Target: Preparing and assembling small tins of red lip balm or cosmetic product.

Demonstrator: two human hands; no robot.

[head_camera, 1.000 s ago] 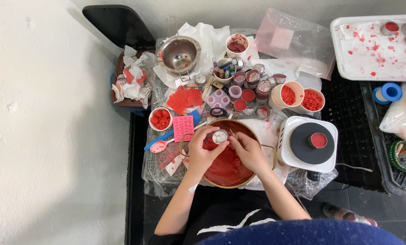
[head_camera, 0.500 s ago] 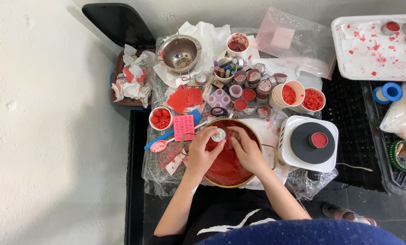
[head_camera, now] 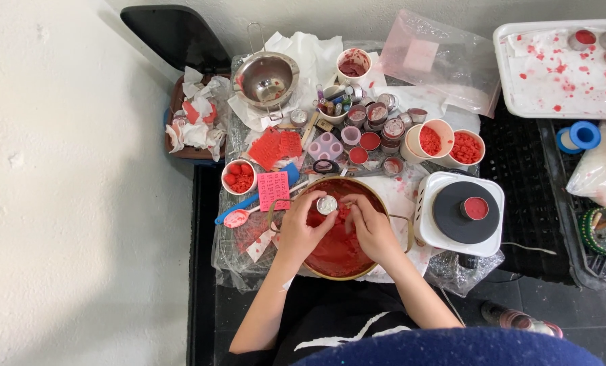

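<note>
tin (head_camera: pixel 327 205) pinched in left hand (head_camera: pixel 301 232) grip over pan (head_camera: pixel 374 266), right hand (head_camera: pixel 371 229) curled beside it.

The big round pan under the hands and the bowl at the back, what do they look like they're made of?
Pan: probably brass or gilt metal, going by its thin shiny golden rim; inside coated red. Bowl: likely stainless steel, silvery with mirror-like reflections.

Your bench (head_camera: pixel 245 254) is wrapped in clear plastic film. Directly on it: a brass-rimmed red pan (head_camera: pixel 337 251), a white hotplate (head_camera: pixel 462 213), a steel bowl (head_camera: pixel 266 78), cups of red pieces (head_camera: pixel 238 176), small tins (head_camera: pixel 377 115).
</note>
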